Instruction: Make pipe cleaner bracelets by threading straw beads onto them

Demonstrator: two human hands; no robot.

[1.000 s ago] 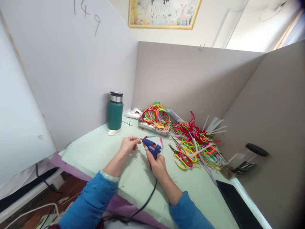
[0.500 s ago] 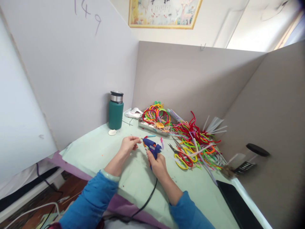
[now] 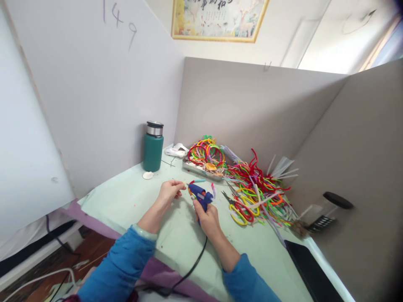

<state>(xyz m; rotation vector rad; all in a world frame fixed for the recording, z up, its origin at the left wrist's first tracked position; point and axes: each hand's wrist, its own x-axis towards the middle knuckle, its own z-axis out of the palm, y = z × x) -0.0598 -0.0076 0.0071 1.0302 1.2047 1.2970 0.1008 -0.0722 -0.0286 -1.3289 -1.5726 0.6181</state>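
My right hand (image 3: 207,216) is wrapped round the handle of a blue hot glue gun (image 3: 198,193), whose nozzle points left and a little up. A black cord (image 3: 197,263) runs from its handle down over the table's front edge. My left hand (image 3: 171,191) is closed in a pinch at the nozzle tip; the small pale bit between its fingertips is too small to name. Just beyond the gun lie a short red and blue pipe cleaner piece (image 3: 199,180) and a pink and purple one (image 3: 213,189).
A green bottle (image 3: 153,151) stands back left near a white disc (image 3: 147,175). Behind my hands is a metal tray (image 3: 201,171) with pipe cleaner rings. To the right lie scissors (image 3: 242,211), tangled pipe cleaners (image 3: 252,172) and a black flat object (image 3: 310,268). Grey partitions (image 3: 252,109) enclose the table.
The camera view has tilted slightly upward. Both hands and the glue gun stay nearly where they were, with the nozzle still at my left fingertips.
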